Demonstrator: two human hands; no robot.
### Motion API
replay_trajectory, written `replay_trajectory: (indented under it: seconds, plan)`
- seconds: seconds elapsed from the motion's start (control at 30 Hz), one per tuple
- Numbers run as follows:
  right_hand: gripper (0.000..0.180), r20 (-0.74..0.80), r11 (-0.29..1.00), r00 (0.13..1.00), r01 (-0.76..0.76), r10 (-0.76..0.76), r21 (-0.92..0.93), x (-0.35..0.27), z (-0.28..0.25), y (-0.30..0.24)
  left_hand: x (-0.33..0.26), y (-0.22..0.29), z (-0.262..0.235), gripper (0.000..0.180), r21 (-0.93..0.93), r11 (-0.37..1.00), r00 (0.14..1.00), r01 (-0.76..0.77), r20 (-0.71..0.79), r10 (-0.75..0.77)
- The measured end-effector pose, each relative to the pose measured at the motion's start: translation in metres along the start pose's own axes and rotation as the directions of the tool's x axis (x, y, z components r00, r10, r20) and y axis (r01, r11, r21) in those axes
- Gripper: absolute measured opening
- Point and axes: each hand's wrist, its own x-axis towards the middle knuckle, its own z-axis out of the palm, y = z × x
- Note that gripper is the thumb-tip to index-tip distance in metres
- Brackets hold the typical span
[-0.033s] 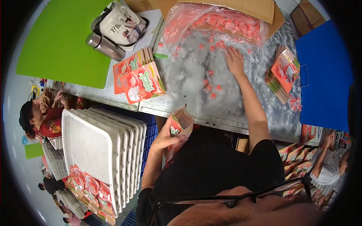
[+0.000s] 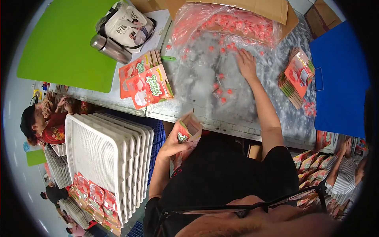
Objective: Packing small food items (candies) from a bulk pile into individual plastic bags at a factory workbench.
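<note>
My left hand [image 2: 170,146] is closed around a red and pink printed pouch [image 2: 192,125] at the table's front edge. The pouch is upright and its mouth gapes at the top; what it contains is hidden. Out over the metal table [image 2: 197,89], my right hand [image 2: 246,65] lies with its fingers stretched out, just in front of the heap. Beside its fingertips are small red wrapped sweets [image 2: 229,48] in clear film. More loose wrapped sweets [image 2: 221,91] lie to the left of my right forearm.
A carton [image 2: 290,27] lined with clear plastic spills sweets at the back. Flat pouches [image 2: 148,85] lie left, with another stack [image 2: 296,77] right. A steel flask [image 2: 110,49] and a white bag [image 2: 124,25] stand far left. Stacked white trays [image 2: 94,142] rise near left; people work beyond.
</note>
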Motion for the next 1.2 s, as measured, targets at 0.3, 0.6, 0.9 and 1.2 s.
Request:
replay_trajectory:
  seconds: [0.3,0.6,0.9,1.2]
  plan:
    - [0.053,0.179,0.96,0.967,0.137,-0.184,0.244,-0.062,-0.033,-0.061,-0.002,-0.001,-0.011,0.101,0.13,0.987,0.991,-0.091,-0.088,0.102]
    - [0.076,0.42,0.875,0.769,0.441,-0.483,0.2,-0.084,-0.041,-0.116,0.025,0.001,-0.004,0.098,0.549,0.819,0.926,-0.168,-0.197,0.322]
    - [0.077,0.319,0.896,0.838,0.428,-0.443,0.119,-0.078,-0.046,-0.129,0.041,-0.003,-0.007,0.096,0.747,0.644,0.912,-0.164,-0.135,0.388]
    - [0.054,0.203,0.84,0.826,0.467,-0.526,0.276,-0.068,-0.016,-0.114,0.052,-0.009,-0.006,0.096,0.709,0.685,0.893,-0.169,-0.183,0.41]
